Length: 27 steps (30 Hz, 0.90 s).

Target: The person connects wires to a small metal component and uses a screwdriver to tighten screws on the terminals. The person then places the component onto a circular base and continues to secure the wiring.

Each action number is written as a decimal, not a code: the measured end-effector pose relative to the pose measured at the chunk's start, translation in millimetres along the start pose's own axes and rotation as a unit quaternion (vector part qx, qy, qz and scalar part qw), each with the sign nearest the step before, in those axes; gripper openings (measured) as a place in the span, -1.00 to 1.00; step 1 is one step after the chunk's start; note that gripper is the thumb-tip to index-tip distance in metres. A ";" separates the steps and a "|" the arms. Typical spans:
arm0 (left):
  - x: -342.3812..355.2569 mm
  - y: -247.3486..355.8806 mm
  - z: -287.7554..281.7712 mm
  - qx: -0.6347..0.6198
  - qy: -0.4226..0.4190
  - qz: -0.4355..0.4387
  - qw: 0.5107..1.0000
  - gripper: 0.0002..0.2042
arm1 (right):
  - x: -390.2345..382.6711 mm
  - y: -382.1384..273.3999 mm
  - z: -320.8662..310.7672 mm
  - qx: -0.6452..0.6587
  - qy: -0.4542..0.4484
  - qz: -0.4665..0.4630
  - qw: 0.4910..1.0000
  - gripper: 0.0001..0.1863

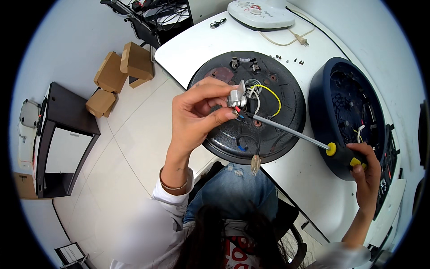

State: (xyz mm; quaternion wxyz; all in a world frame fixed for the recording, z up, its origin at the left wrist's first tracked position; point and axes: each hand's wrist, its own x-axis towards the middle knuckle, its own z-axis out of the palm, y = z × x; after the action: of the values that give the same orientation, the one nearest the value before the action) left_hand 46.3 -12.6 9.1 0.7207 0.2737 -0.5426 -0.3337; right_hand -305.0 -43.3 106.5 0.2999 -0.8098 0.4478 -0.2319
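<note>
Bold red lettering (pixel 236 256) fronts the wearer's pale shirt (pixel 237 227), below and between the left hand (pixel 190 114) and right hand (pixel 367 179), partly covered by dark hair (pixel 206 240). Beyond both hands, small dark script (pixel 268 19), too fine to read, marks a white appliance base (pixel 282 21).

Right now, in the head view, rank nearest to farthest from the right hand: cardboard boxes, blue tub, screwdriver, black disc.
1. Screwdriver: in the right hand.
2. Blue tub: just beyond.
3. Black disc: picture's middle.
4. Cardboard boxes: floor, upper left.
</note>
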 end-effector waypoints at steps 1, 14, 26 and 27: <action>0.1 0.0 -0.3 0.010 -0.005 0.005 1.000 -0.63 | -0.9 -0.3 -2.0 -0.005 -0.008 0.013 1.000 -0.60; -0.9 29.6 19.2 0.027 0.045 -0.146 0.988 -0.50 | -0.6 -2.3 5.3 -0.041 0.061 -0.036 0.997 -0.60; 1.1 35.8 18.1 -0.009 0.029 -0.143 0.989 -0.62 | -3.5 -10.1 10.8 -0.061 0.070 -0.040 0.995 -0.64; 1.5 36.2 17.8 -0.015 0.023 -0.147 0.989 -0.62 | -4.0 -10.1 10.9 -0.061 0.069 -0.039 0.995 -0.64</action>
State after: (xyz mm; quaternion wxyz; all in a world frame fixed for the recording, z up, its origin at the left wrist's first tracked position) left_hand 36.1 8.4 42.0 0.6799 0.3476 -0.4746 -0.4379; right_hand -294.0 -32.6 105.3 0.2088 -0.8253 0.4492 -0.2709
